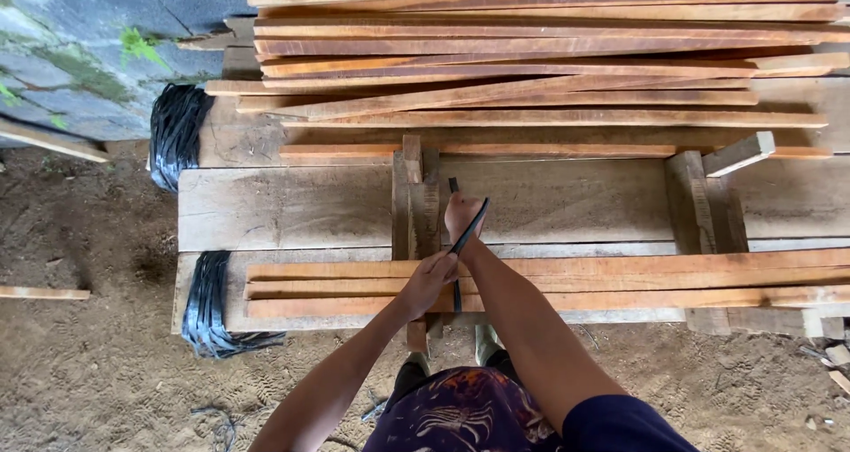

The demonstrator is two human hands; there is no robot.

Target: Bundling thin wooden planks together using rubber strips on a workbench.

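Black strapping band (469, 226) runs between my hands: right hand (462, 215) grips it at twelve o'clock, left hand (428, 279) pinches lower, cinching the wooden slats (620, 279); tightening comes next, I judge.

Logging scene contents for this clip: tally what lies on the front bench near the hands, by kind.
Long wooden slats bundled at the front: 3
Black strap held by right hand and left hand: 1
Black strap bundles at the bench's left end: 2
Total: 6

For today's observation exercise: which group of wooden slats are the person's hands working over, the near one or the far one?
The near bundle of slats, three or so laid across the bench's front edge; both hands hold a black strap over it. The far stack is bigger and untouched.
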